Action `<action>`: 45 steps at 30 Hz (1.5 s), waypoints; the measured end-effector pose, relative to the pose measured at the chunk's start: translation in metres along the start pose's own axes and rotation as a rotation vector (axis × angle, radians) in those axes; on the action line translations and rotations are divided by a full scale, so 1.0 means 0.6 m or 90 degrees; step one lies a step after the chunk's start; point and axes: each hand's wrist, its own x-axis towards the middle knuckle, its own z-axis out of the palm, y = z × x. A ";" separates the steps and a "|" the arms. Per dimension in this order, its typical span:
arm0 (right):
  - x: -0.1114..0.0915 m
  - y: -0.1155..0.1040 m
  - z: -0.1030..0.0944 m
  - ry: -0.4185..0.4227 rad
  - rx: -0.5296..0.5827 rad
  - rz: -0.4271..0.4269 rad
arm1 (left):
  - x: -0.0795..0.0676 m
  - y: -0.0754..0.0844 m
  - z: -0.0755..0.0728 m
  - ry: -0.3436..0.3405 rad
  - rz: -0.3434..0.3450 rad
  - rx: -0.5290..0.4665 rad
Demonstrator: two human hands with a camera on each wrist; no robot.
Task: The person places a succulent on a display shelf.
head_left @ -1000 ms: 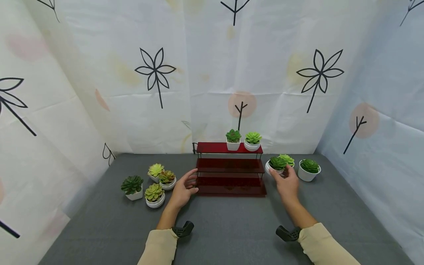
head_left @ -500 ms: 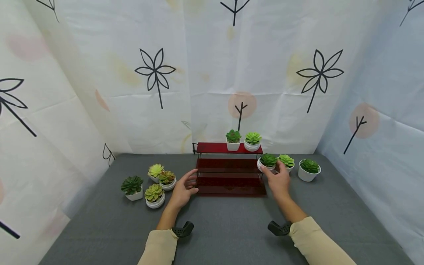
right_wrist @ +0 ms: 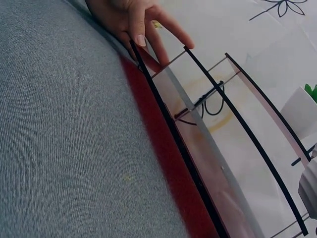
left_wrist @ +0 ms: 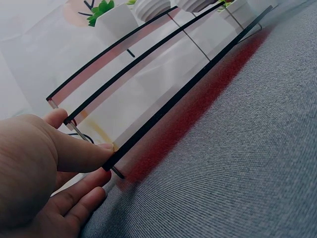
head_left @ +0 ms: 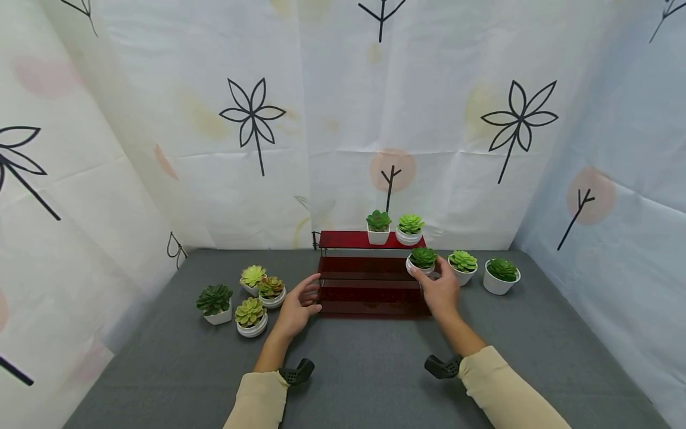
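A three-tier shelf rack with dark red see-through tiers (head_left: 359, 268) stands at the back of the table. My left hand (head_left: 293, 308) holds its left end; in the left wrist view the thumb (left_wrist: 84, 152) lies on the lowest tier's corner, other fingers behind and below. With thumb and fingers, my right hand (head_left: 442, 292) grips a dark green potted succulent (head_left: 423, 258) by its white round pot, at the right end of the middle tier. Whether the pot touches that tier I cannot tell. On the top tier sit a square-potted succulent (head_left: 378, 227) and a light green round-potted one (head_left: 409, 230).
To the right of the rack stand a light green succulent (head_left: 462, 267) and a dark green one (head_left: 501, 276), both in white pots. Several more potted succulents cluster on the left, including a dark one (head_left: 215, 304). A patterned cloth backdrop (head_left: 343, 131) closes off the back.
My right hand has carried the dark green succulent leftward, from beside the rack to the right end of its middle tier. The left hand stays at the rack's left end.
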 end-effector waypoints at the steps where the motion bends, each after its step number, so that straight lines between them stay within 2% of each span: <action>1: -0.001 -0.002 0.001 0.000 -0.001 -0.002 | 0.000 0.000 0.000 0.000 0.002 -0.002; 13: -0.005 -0.015 0.014 -0.006 -0.022 -0.014 | 0.001 -0.001 -0.002 0.002 -0.006 0.012; 29: -0.014 -0.029 0.044 -0.062 -0.052 -0.017 | 0.001 0.001 -0.001 0.003 -0.011 0.015; 33: -0.016 -0.031 0.052 -0.069 -0.045 -0.024 | 0.008 -0.012 -0.002 0.006 -0.010 0.012; 40: -0.024 -0.038 0.064 -0.080 -0.054 -0.017 | 0.025 -0.062 -0.002 0.026 -0.020 0.011; 45: -0.025 -0.042 0.071 -0.088 -0.052 -0.026 | 0.009 -0.021 -0.001 0.012 -0.018 0.012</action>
